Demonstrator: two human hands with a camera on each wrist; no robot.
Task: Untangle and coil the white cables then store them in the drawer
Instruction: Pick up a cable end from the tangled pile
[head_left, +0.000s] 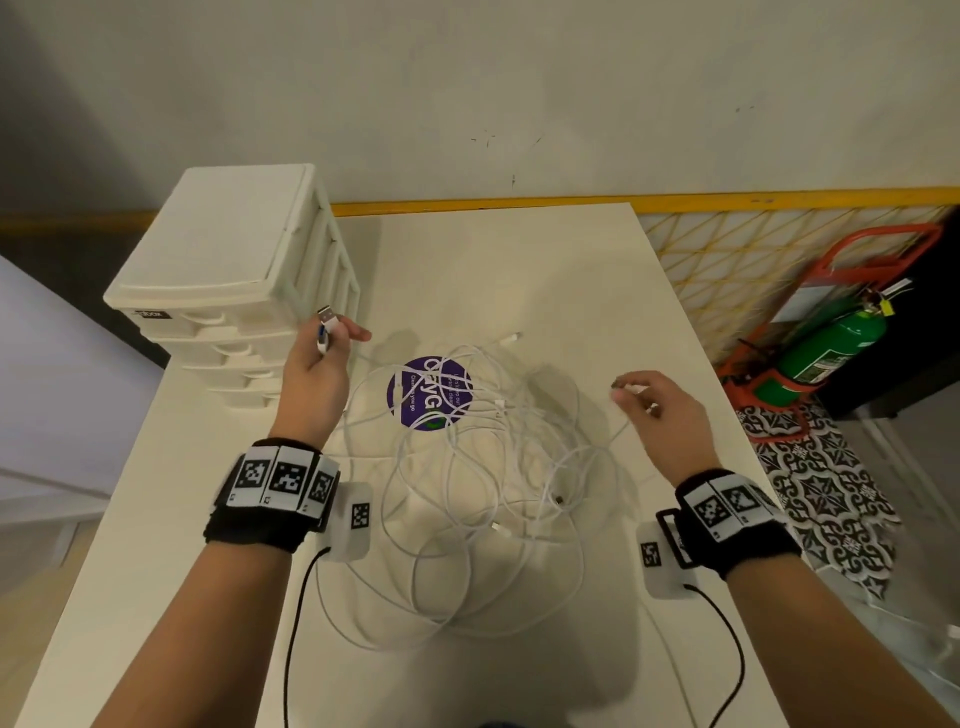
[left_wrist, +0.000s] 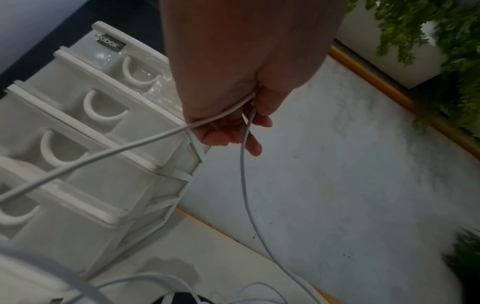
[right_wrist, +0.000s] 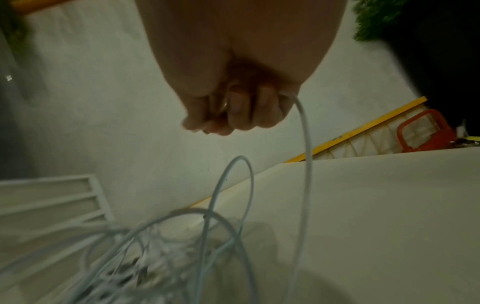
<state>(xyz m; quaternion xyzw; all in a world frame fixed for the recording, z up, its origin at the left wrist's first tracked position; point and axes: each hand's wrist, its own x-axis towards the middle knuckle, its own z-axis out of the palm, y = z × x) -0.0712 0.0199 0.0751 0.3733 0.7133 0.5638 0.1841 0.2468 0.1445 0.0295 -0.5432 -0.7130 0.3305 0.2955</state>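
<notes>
Left hand (head_left: 317, 364), raised at centre left of the head view, grips a white cable end with a silver USB plug (head_left: 326, 315). Probably this lifts one strand free of the pile. Right hand (head_left: 657, 410), at centre right, pinches another thin white strand (right_wrist: 306, 144) in curled fingers. A tangle of white cables (head_left: 467, 493) sprawls mid-frame on the white table (head_left: 597, 291). At upper left stands a white plastic drawer unit (head_left: 234, 270); its drawers look closed, contents unseen.
</notes>
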